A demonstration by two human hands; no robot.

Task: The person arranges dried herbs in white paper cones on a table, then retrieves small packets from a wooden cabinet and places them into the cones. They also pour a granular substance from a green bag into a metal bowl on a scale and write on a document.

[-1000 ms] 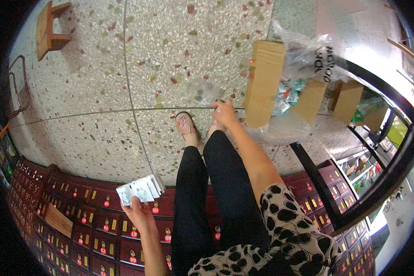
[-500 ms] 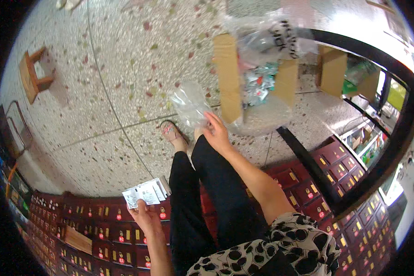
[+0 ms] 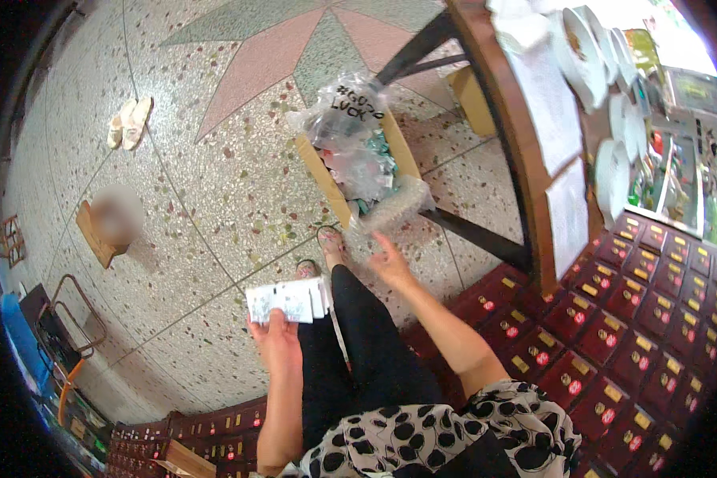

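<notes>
My left hand (image 3: 279, 338) is closed on a stack of white printed packets (image 3: 288, 301), thumb on top, held above my left thigh. My right hand (image 3: 392, 263) reaches forward with its fingers apart, a little blurred, and I see nothing held in it. Just beyond its fingertips is the near end of an open cardboard box (image 3: 324, 177) on the floor. Small green and white plastic packets (image 3: 382, 171) lie in the box. Clear bubble wrap (image 3: 398, 205) hangs over its near end, and a clear plastic bag with black lettering (image 3: 346, 115) covers its far end.
A dark-framed table (image 3: 546, 267) stands to the right, with white bowls (image 3: 611, 183) and paper sheets on top. Dark red drawer cabinets (image 3: 566, 342) run behind me on both sides. On the left are a wooden stool (image 3: 97, 239), pale slippers (image 3: 127, 123) and a folding metal frame (image 3: 80, 311).
The clear plastic bag that was in my right hand is no longer in its grip; the fingers have spread. My view has turned toward the table. The packets stay in my left hand.
</notes>
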